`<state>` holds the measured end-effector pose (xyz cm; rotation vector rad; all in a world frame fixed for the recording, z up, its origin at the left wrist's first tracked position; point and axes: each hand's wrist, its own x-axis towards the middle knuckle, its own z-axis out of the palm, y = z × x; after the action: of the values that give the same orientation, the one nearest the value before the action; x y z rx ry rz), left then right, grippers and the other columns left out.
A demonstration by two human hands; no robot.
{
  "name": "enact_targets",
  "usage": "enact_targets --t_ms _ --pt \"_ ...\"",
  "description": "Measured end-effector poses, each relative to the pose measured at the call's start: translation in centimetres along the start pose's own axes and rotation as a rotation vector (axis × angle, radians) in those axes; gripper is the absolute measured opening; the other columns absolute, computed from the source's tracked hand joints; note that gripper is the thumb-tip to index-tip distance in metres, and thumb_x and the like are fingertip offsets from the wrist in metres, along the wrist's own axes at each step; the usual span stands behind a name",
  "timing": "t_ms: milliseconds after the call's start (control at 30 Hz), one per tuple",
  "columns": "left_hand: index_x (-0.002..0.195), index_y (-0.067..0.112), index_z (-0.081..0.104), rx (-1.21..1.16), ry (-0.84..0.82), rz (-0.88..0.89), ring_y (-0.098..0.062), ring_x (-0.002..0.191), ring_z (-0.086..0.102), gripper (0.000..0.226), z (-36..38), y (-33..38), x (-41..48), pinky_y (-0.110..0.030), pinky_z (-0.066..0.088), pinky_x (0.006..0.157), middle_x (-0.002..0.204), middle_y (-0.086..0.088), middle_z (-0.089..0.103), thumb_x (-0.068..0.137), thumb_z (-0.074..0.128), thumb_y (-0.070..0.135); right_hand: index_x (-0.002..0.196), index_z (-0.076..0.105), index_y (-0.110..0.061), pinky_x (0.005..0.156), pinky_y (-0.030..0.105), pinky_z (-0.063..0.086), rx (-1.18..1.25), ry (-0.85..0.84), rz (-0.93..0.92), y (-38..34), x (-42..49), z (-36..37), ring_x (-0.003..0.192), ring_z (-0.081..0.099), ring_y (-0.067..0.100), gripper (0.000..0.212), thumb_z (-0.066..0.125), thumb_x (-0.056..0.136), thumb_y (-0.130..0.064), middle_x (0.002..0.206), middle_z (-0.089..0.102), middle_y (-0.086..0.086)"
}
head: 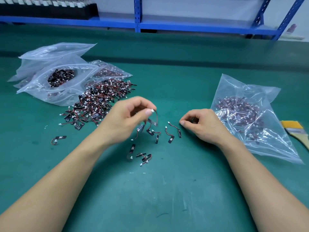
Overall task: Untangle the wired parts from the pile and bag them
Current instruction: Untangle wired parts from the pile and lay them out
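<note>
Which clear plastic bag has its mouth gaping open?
The clear plastic zip bag at far left, beside the pile of red-wired black parts: its gaping mouth shows parts inside; the others show no opening.

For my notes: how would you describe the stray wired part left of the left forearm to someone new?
Start at the big pile of wired parts on the green table, beside the open bags. Below the pile's near edge, left of the left forearm, lies one wired part. Unlike the loose ones under the left hand, it sits alone, its red wire curled beside it.
</note>
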<state>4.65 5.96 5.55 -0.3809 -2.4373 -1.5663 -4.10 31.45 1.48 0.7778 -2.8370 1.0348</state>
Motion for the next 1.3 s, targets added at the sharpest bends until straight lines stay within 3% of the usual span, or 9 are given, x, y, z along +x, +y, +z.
enact_targets --t_ms 133,267,367,533,633,733,867,1067,1300 --pt "0.095 0.017 0.068 -0.110 -0.240 -0.048 -0.006 0.065 0.058 0.014 2.2 0.9 -1.5 -0.015 0.046 0.065 0.073 0.014 0.066 0.095 0.063 0.005 0.080 0.076 -0.027 0.059 0.008 0.037 -0.014 0.007 0.008 0.1 0.1 0.0 0.063 0.056 -0.002 0.009 0.072 0.088 -0.024 0.064 0.063 -0.028" --pt "0.092 0.021 0.070 -0.127 -0.350 -0.081 -0.010 0.065 0.060 0.010 3.2 0.8 -2.0 -0.022 0.049 0.064 0.072 0.004 0.065 0.093 0.067 0.012 0.081 0.076 -0.026 0.059 0.007 0.036 -0.009 0.014 0.005 0.1 0.2 0.1 0.062 0.056 -0.003 0.009 0.072 0.088 -0.023 0.066 0.064 -0.023" --pt "0.089 0.027 0.070 -0.039 -0.383 -0.113 -0.010 0.063 0.062 0.015 3.6 0.3 -2.2 -0.027 0.050 0.061 0.070 0.001 0.068 0.091 0.069 0.013 0.080 0.076 -0.027 0.059 0.006 0.036 -0.008 0.017 0.001 0.0 0.2 0.1 0.063 0.056 -0.005 0.009 0.072 0.088 -0.023 0.067 0.065 -0.023" --pt "0.085 0.028 0.072 0.046 -0.355 -0.127 -0.004 0.056 0.056 0.014 3.8 0.1 -2.3 -0.012 0.042 0.055 0.068 0.011 0.067 0.089 0.071 0.015 0.081 0.076 -0.026 0.060 0.006 0.037 -0.010 0.011 0.002 0.1 0.1 0.0 0.064 0.056 -0.006 0.009 0.072 0.088 -0.024 0.072 0.067 -0.020" --pt "0.084 0.030 0.072 0.089 -0.343 -0.113 -0.013 0.057 0.057 0.014 3.6 0.2 -2.2 -0.016 0.043 0.054 0.075 0.008 0.068 0.088 0.071 0.017 0.081 0.076 -0.026 0.060 0.007 0.037 -0.010 0.009 0.009 0.1 0.1 0.1 0.063 0.056 -0.005 0.008 0.071 0.088 -0.024 0.071 0.067 -0.020" --pt "0.083 0.031 0.073 0.091 -0.336 -0.100 -0.008 0.053 0.053 0.015 3.7 0.4 -2.1 -0.020 0.045 0.053 0.076 0.005 0.068 0.088 0.073 0.017 0.081 0.076 -0.026 0.060 0.007 0.037 -0.009 0.011 0.008 0.1 0.1 0.1 0.064 0.056 -0.006 0.009 0.071 0.088 -0.024 0.071 0.066 -0.021" --pt "0.082 0.030 0.077 0.070 -0.281 -0.039 -0.019 0.074 0.058 0.014 3.7 0.4 -2.1 -0.030 0.047 0.068 0.089 0.006 0.069 0.084 0.078 0.016 0.081 0.076 -0.027 0.060 0.006 0.036 -0.005 0.007 0.006 0.1 0.2 0.1 0.064 0.056 -0.006 0.009 0.071 0.088 -0.023 0.071 0.066 -0.021" --pt "0.091 0.026 0.080 0.135 -0.359 0.099 -0.013 0.100 0.060 0.009 4.0 0.6 -2.2 -0.035 0.039 0.100 0.097 0.012 0.067 0.084 0.079 0.020 0.082 0.077 -0.026 0.060 0.009 0.037 -0.012 -0.003 0.006 0.2 0.2 0.1 0.063 0.056 -0.004 0.009 0.071 0.088 -0.025 0.072 0.067 -0.019" --pt "0.106 0.031 0.073 0.345 -0.328 0.166 -0.003 0.087 0.051 0.022 2.4 0.4 -1.8 -0.012 0.035 0.076 0.090 0.021 0.066 0.086 0.077 0.025 0.079 0.075 -0.030 0.058 0.008 0.036 -0.006 0.000 0.006 0.2 0.3 0.1 0.062 0.056 -0.003 0.011 0.071 0.088 -0.024 0.069 0.065 -0.022"
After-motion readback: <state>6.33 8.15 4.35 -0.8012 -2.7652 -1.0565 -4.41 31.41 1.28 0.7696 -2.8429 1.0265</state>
